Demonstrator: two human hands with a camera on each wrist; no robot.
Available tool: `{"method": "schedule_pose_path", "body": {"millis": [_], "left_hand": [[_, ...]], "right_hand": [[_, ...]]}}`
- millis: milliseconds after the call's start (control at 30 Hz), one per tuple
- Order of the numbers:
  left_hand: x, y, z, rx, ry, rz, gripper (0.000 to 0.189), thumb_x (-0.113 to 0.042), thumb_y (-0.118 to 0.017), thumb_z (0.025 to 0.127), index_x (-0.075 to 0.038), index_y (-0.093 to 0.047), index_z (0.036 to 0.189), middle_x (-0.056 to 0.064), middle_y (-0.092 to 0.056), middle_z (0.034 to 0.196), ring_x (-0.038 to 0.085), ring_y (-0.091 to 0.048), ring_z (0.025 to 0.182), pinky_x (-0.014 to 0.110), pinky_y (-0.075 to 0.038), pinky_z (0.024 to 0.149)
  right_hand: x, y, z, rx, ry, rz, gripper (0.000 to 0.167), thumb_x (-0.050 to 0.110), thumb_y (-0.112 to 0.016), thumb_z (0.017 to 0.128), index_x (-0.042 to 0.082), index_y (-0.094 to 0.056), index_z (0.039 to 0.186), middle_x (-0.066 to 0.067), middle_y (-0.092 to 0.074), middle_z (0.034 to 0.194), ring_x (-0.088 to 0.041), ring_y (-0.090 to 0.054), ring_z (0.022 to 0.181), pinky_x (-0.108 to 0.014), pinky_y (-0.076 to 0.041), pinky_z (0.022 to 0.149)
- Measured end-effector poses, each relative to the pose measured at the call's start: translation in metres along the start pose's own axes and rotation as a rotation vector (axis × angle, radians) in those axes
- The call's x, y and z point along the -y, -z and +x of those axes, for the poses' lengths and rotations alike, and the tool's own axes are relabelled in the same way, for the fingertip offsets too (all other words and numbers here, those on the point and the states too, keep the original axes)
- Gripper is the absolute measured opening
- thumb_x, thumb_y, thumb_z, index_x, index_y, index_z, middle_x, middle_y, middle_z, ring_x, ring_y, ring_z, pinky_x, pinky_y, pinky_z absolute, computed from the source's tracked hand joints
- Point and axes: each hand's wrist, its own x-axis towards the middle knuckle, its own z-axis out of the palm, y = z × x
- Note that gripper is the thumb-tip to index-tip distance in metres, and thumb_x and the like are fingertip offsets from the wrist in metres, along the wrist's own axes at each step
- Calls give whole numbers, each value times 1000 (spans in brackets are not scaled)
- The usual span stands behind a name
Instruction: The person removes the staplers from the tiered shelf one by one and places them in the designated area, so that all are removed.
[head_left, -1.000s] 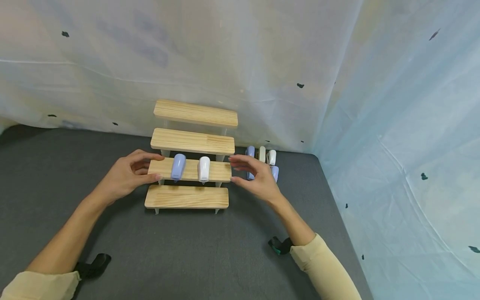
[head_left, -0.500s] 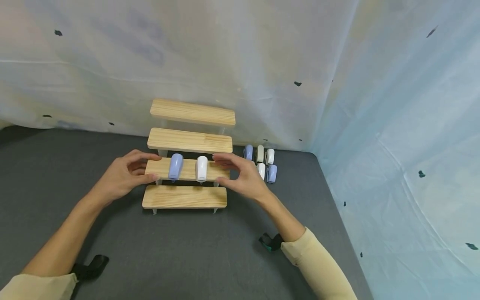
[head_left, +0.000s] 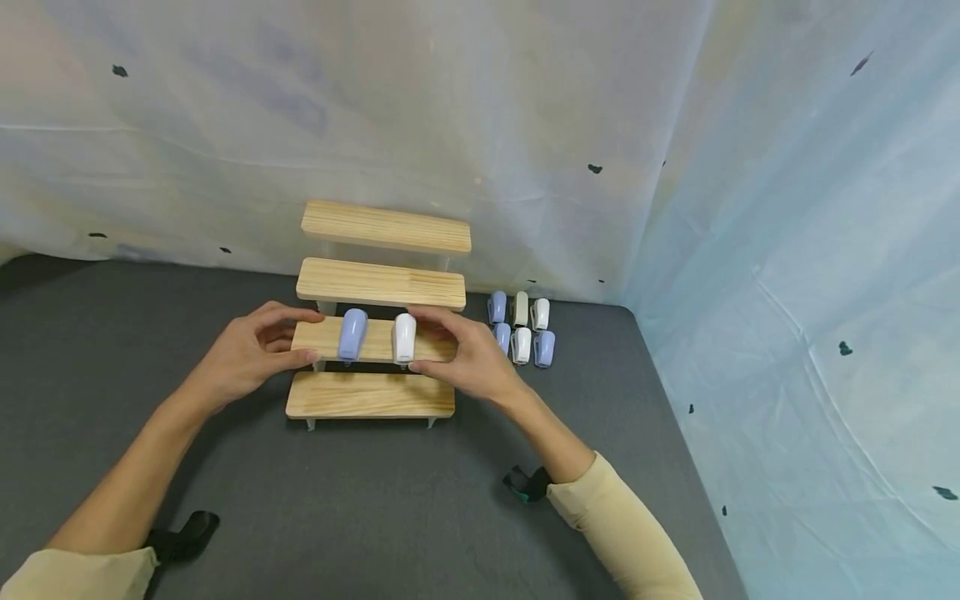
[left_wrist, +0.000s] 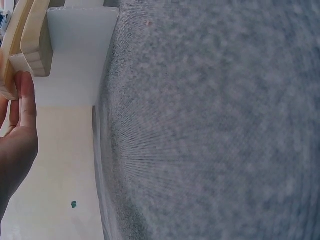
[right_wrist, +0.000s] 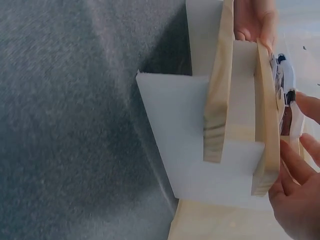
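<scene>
A stepped wooden display rack [head_left: 371, 393] has a blue stapler [head_left: 352, 335] and a white stapler [head_left: 404, 337] side by side on its second tier from the bottom. My left hand [head_left: 251, 354] grips the left end of that tier, thumb at the front edge and fingers behind. At the white stapler, my right hand [head_left: 468, 354] has its thumb at the front end and a fingertip at the back end, pinching it lengthwise. The right wrist view shows these fingertips touching the white stapler [right_wrist: 297, 120] above the board edge. Little of the left hand [left_wrist: 22, 125] appears in the left wrist view.
Right of the rack, several more staplers [head_left: 521, 345] in blue, white and beige stand in two rows on the dark grey tabletop [head_left: 360, 508]. A pale patterned curtain [head_left: 525, 100] hangs behind, and a bluish one [head_left: 810, 333] bounds the right side.
My right hand has moved left from the tier's right end to the white stapler, uncovering the front row of loose staplers. The left hand has stayed on the rack.
</scene>
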Motion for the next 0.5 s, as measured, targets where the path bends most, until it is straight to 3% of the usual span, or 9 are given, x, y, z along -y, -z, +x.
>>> {"method": "schedule_pose_path", "body": {"millis": [200,500], "left_hand": [[0,0,0,-2,4,2,50,-14,-77,89,-6,-58,136,7,-51,123,4,-60,104,16,-53,82],[-3,0,0,-4,15,-14,50,-13,-77,89,-7,-59,135,6,-51,122,5,-60,104,17,-53,82]], "right_hand": [[3,-6,1,-28,-9,-66,70,23,-87,79,17,-56,141,-1,-62,134,-12,-59,120,-25,-45,102],[0,-9,-1,-72,12,-8,66,14,-87,79,10,-58,137,-5,-65,128,-14,-64,112,-24,-50,96]]}}
